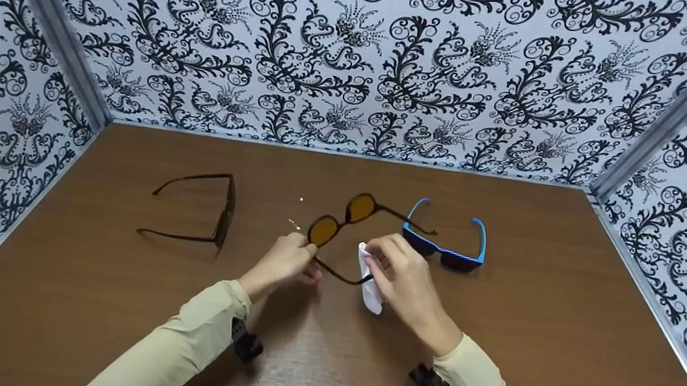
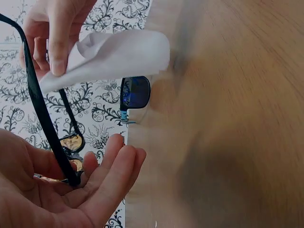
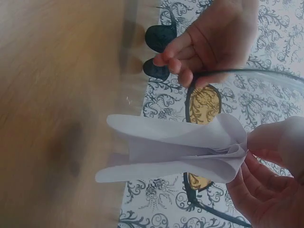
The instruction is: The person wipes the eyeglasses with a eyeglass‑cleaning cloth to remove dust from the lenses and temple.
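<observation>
Amber-lensed glasses [image 1: 324, 231] and a white cloth [image 1: 372, 299] are held above the table [image 1: 76, 291].
The glasses are pinched at one lens's outer edge by the left hand [image 1: 284, 262]; the folded cloth is gripped by the right hand [image 1: 403, 280]. Dark-framed glasses [image 1: 222, 228] are seen resting on the left, blue-framed sunglasses [image 1: 458, 261] on the right.

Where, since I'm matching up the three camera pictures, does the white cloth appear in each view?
Head: the white cloth is just right of and below centre, pinched by the right hand.
Left wrist: white cloth mostly in the upper left.
Right wrist: white cloth around the middle.
Shared landmark: the amber-lensed glasses, held by the left hand.
</observation>
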`<state>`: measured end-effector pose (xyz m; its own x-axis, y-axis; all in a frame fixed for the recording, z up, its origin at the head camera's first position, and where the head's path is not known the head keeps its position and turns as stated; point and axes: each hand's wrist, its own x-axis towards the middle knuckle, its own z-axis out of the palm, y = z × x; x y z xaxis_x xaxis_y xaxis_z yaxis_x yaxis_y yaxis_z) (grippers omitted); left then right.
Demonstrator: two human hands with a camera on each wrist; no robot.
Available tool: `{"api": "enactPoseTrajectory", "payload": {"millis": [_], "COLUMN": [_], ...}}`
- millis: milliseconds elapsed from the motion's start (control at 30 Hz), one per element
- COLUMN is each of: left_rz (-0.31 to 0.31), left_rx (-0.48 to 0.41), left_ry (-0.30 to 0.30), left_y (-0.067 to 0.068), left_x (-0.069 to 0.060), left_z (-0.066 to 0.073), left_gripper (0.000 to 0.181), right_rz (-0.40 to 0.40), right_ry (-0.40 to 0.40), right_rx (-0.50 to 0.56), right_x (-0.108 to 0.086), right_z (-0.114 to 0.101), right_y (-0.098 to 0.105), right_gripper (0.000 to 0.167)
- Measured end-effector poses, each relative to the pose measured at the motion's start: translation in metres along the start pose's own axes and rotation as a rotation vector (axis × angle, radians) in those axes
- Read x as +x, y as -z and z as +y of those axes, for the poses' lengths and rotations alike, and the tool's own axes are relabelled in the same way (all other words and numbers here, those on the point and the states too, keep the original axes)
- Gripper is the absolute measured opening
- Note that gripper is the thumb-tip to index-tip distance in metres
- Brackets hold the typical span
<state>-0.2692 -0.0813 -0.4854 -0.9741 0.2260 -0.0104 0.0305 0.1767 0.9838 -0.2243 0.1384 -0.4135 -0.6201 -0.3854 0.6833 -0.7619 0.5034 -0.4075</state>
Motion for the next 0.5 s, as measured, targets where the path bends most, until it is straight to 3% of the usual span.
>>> {"api": "enactPoseTrajectory", "payload": {"millis": [33,133,233,333,500], "left_rz": [0.037,0.022,-0.033,-0.119,-0.227], "left_rx": [0.055,0.073,0.120,0.143,0.112], "left_ry": [0.136,0.156,0.197,0.225,0.253], "left_y": [-0.004,-0.010,-0.013,-0.014,-0.013], "left_x": [-0.014,-0.036,-0.035,-0.030,-0.026], "left_z": [0.030,0.073,0.078,0.074,0.072], "left_gripper": [0.019,0.021,0.021,0.014,0.016], "right_rz": [-0.001,0.001,0.008,0.018,0.050], "right_ry": [0.002,0.002,-0.012,-0.031,-0.059], "right_rx": [-0.003,-0.014,-0.031,-0.047,-0.065], "right_x": [0.001,0.002,0.004,0.005,0.004], "right_z": [-0.001,-0.002,-0.003,-0.004,-0.006], "right_y": [-0.001,-0.003,-0.004,-0.005,-0.009], "right_gripper": [0.016,0.016,0.016,0.016,0.015]}}
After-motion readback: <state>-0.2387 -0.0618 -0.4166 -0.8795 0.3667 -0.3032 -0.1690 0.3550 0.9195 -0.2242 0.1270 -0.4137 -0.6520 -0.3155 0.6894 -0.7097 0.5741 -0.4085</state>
